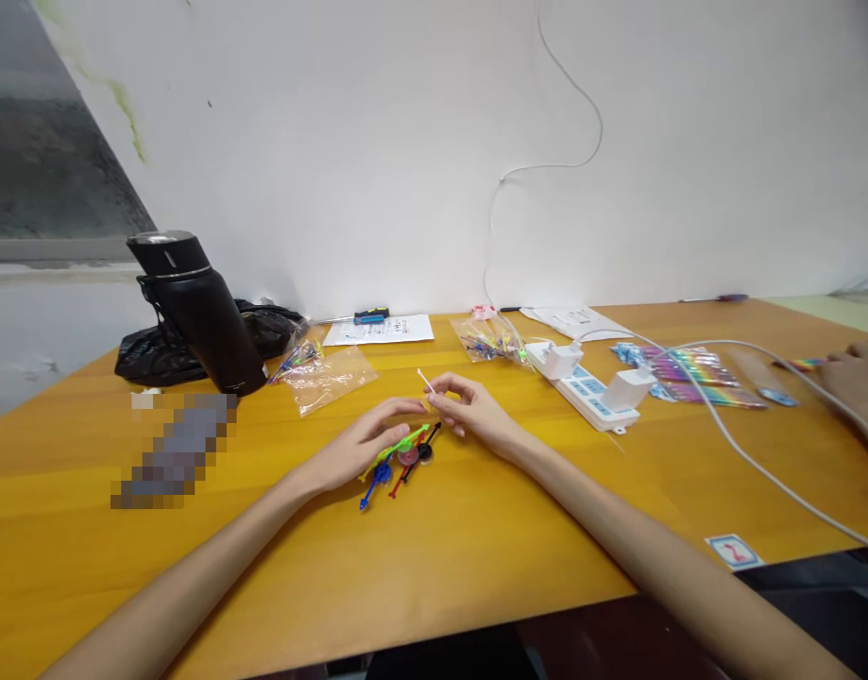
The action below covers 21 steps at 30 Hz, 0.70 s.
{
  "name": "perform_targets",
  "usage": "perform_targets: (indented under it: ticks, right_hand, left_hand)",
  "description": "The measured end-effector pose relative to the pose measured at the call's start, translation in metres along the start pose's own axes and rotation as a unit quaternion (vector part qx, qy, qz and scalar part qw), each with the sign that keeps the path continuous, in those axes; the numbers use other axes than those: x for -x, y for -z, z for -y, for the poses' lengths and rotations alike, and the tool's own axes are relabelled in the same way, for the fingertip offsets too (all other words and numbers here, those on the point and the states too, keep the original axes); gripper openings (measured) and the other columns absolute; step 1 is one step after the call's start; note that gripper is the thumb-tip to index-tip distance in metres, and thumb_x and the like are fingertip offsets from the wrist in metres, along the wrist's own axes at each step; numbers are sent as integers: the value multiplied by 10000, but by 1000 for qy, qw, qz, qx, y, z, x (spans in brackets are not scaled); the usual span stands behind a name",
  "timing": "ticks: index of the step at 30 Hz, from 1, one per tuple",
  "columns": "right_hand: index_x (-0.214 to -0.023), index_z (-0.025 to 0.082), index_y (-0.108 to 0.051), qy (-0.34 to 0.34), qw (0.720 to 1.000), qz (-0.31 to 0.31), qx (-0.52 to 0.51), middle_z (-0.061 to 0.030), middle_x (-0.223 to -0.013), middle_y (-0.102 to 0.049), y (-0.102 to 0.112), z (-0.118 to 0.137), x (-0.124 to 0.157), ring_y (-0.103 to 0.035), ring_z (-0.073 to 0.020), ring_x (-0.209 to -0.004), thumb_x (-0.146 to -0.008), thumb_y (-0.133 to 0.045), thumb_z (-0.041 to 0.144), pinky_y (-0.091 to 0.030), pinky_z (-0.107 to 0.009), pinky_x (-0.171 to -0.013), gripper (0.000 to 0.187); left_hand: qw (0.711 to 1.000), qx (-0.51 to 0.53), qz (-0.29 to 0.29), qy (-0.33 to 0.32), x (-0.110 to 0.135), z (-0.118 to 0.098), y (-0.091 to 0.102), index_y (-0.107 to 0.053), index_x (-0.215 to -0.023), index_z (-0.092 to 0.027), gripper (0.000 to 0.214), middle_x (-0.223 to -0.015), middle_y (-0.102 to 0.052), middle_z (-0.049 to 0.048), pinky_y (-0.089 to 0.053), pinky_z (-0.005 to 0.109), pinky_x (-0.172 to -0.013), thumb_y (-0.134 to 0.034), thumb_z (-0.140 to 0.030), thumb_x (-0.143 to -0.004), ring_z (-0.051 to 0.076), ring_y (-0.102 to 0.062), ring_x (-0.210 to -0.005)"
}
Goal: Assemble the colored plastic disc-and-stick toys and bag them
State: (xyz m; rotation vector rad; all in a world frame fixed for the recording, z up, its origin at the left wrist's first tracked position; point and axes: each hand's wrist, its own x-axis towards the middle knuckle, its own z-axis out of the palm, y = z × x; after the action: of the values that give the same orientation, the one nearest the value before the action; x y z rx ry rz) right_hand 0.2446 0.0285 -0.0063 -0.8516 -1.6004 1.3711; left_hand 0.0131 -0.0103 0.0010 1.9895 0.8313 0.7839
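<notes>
Right hand [468, 408] pinches thin white stick [426, 382] between thumb and fingertips; stick pokes up and left out of pinch. Left hand [363, 444] flat, fingers loosely spread, tips meeting right-hand fingertips, gripping nothing. Cluster of small coloured plastic pieces [399, 458] on yellow table [476, 538] just under and right of left palm, below right fingers. Clear bag [327, 376] beyond left hand.

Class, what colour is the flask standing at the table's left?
Black flask, seen in the head view.
</notes>
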Motion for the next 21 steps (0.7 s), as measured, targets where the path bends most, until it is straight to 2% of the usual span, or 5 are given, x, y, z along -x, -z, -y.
perform_targets:
  ticks: [3,5,7,13,21]
  right_hand:
    - [-1009,220,-680,-4,1000,-19,-1,26,-836,-548,1,0,0,-463,-57,-541,-800,-766,512,-303,-202,-422,369]
    - [-1007,217,-689,-2,999,-36,-1,21,-854,-567,2,1,0,-468,-52,-530,-795,-771,507,-267,-207,-421,368]
    - [-996,211,-696,-1,999,-48,7,14,-866,-587,3,1,-1,-478,-50,-520,-789,-774,505,-258,-212,-432,368]
    - [-988,205,-689,5,999,-33,28,15,-820,-589,3,-1,-1,-537,-72,-530,-786,-774,500,-278,-211,-459,367]
    - [-967,202,-688,1,999,-27,16,-9,-914,-641,0,1,-1,-564,-82,-583,-798,-764,492,-325,-218,-481,344]
  left_hand:
    - [995,-33,-81,42,0,11,11,-582,-1309,-277,394,-1387,-609,71,-436,415,-1110,-372,-454,-1027,240,-543,-1314]
    - [981,-97,-150,78,-1,23,20,-613,-1192,-238,380,-1193,-696,75,-459,420,-1050,-365,-470,-1021,250,-617,-1177]
    - [966,-158,-180,101,-2,35,31,-624,-1071,-220,361,-1066,-722,66,-450,424,-1021,-359,-459,-1014,257,-644,-1084]
    - [947,-203,-214,131,-2,56,57,-634,-971,-224,375,-1026,-735,48,-446,396,-977,-334,-446,-1002,253,-655,-1043]
    - [942,-223,-227,109,-4,67,66,-656,-976,-211,386,-1061,-726,67,-441,402,-1004,-337,-429,-988,257,-634,-1069]
